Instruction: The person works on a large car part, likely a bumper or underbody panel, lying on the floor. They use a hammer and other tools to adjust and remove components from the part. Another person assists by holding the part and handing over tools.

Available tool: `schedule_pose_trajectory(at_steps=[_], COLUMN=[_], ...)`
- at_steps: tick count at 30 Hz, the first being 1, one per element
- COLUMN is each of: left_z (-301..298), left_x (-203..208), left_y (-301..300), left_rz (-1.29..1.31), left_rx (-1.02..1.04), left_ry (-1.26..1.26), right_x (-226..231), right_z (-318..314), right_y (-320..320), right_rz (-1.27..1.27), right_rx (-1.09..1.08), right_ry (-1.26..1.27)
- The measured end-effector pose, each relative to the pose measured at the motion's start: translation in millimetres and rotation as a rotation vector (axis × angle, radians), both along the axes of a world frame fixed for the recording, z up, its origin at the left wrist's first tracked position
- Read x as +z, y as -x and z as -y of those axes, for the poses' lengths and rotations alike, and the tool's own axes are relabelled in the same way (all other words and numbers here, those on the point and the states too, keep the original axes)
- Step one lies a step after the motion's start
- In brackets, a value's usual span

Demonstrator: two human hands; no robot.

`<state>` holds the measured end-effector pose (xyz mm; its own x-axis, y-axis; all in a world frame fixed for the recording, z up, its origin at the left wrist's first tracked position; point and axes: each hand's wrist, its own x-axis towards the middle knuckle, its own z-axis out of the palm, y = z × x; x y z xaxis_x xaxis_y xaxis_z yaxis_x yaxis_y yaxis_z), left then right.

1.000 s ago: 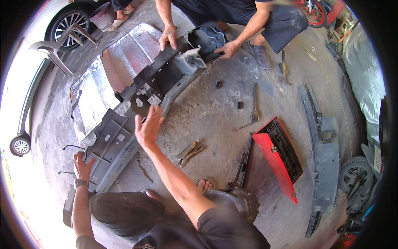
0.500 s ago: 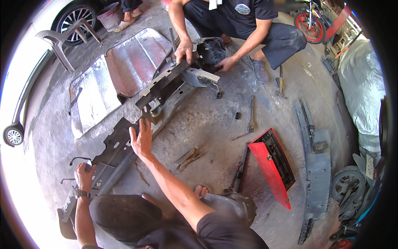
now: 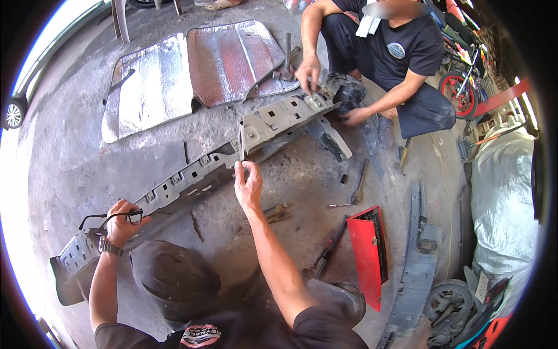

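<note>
A long grey metal car beam (image 3: 200,174) with square holes runs diagonally before me, its near end at lower left. My left hand (image 3: 120,225) is closed around black-framed glasses (image 3: 135,217) and rests against the beam's near part. At the beam's middle, my right hand (image 3: 249,185) has thumb and fingers pinched on the lower tip of an upright bracket (image 3: 242,139). A co-worker squats at the far end. One of that person's hands (image 3: 308,74) hovers over the beam end; the other (image 3: 356,116) touches a dark part beneath it.
Silver folding sunshades (image 3: 154,75) and a hammer (image 3: 287,61) lie beyond the beam. To the right are a ratchet wrench (image 3: 359,183), a red toolbox (image 3: 366,262) and a long grey panel (image 3: 414,267). Pliers (image 3: 273,214) lie near my right forearm.
The beam has turned over, its grey perforated face now up. My right hand has gone from spread fingers to a pinch. The co-worker's hand has lifted off the beam. The view has shifted.
</note>
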<state>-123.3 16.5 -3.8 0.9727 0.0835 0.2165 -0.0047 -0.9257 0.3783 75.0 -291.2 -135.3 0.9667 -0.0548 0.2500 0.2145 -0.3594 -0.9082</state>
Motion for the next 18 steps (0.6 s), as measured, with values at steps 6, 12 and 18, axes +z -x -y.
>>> schedule_pose_trajectory(at_steps=[6, 12, 18], left_z=[-1.6, 13.3, -1.5], left_x=[-16.3, -1.0, -16.4], left_y=[11.5, 7.0, 8.6], left_rz=[0.017, -0.192, -0.187], left_rx=[0.115, 0.247, 0.083], left_ry=[0.083, 0.205, 0.119], right_x=[12.8, 32.8, 37.5], right_z=[14.8, 36.7, 59.9], right_y=[9.6, 0.4, -21.1], right_rz=[-0.018, 0.092, 0.082], right_rx=[0.063, -0.006, -0.124], right_ry=[0.03, 0.179, 0.241])
